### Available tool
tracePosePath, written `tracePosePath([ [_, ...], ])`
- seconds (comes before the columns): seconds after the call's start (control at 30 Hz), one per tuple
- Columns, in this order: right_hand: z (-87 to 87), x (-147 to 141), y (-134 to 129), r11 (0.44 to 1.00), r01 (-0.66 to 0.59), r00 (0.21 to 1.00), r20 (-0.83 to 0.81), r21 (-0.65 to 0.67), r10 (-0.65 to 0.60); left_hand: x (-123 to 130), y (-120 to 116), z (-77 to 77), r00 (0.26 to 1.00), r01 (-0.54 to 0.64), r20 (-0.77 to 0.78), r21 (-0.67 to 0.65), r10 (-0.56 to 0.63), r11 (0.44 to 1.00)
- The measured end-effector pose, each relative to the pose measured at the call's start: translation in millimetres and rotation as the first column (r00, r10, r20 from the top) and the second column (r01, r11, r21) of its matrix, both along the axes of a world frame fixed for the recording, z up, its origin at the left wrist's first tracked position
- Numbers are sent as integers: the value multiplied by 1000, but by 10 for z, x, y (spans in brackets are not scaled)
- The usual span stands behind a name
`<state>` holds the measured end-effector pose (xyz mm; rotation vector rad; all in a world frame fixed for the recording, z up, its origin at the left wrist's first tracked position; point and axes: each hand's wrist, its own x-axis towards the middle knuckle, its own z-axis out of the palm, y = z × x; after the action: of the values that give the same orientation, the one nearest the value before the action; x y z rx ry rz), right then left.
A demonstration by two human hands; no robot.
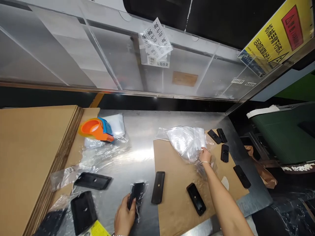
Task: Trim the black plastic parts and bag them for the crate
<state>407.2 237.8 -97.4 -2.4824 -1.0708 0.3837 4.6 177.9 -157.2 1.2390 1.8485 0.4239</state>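
Observation:
At the lower middle, my left hand (pixel 125 214) holds a black plastic piece (pixel 136 193) partly wrapped in a clear bag. My right hand (pixel 205 156) reaches far forward, its fingers closed on the edge of a stack of clear plastic bags (pixel 185 142) lying on brown cardboard. Between my hands lie a narrow dark piece (pixel 158 187) and another black piece (pixel 196 199). Several more small black pieces (pixel 224 153) lie along the right of the cardboard. Larger black trays (pixel 84 211) rest on plastic film at the left.
Stacked cardboard sheets (pixel 31 157) fill the left side. An orange and blue tape dispenser (pixel 97 129) sits on bags near the metal table's (pixel 140 131) back. A clear panel (pixel 113 59) stands beyond, and a green bin (pixel 283 134) is at right.

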Motion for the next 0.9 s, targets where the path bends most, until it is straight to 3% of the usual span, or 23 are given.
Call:
tracePosePath([
  [0.13, -187, 245, 124, 998, -50, 996, 72, -35, 52, 53, -53, -26, 957, 64, -287, 107, -31, 992],
  [0.3, -345, 285, 93, 997, -75, 992, 102, -19, 77, 126, -2, 216, 922, -36, -382, 90, 68, 995],
  [0.47, -277, 277, -51, 996, -43, 995, 89, 73, 36, 238, 136, 495, 931, -100, -302, 333, 206, 938],
  [0.53, -175, 223, -139, 992, -35, 996, 82, 118, 25, 359, 176, 564, 976, -101, -141, 387, 167, 916],
  [0.6, -44, 91, -244, 986, -43, 996, 80, 164, 30, 569, 207, 636, 987, -99, 153, 289, 56, 952],
  [0.67, 95, -148, -363, 975, -88, 994, 84, 203, 72, 867, 238, 729, 868, -18, 496, 14, 9, 1000],
  [0.73, 222, -487, -488, 959, -172, 984, 93, 227, 154, 1204, 276, 837, 681, 103, 727, -221, 93, 970],
  [0.83, 361, -1089, -681, 921, -322, 946, 99, 220, 307, 1615, 340, 961, 382, 200, 880, -376, 281, 905],
  [0.9, 429, -1460, -805, 891, -416, 909, 123, 181, 399, 1744, 375, 988, 310, 200, 892, -401, 331, 894],
])
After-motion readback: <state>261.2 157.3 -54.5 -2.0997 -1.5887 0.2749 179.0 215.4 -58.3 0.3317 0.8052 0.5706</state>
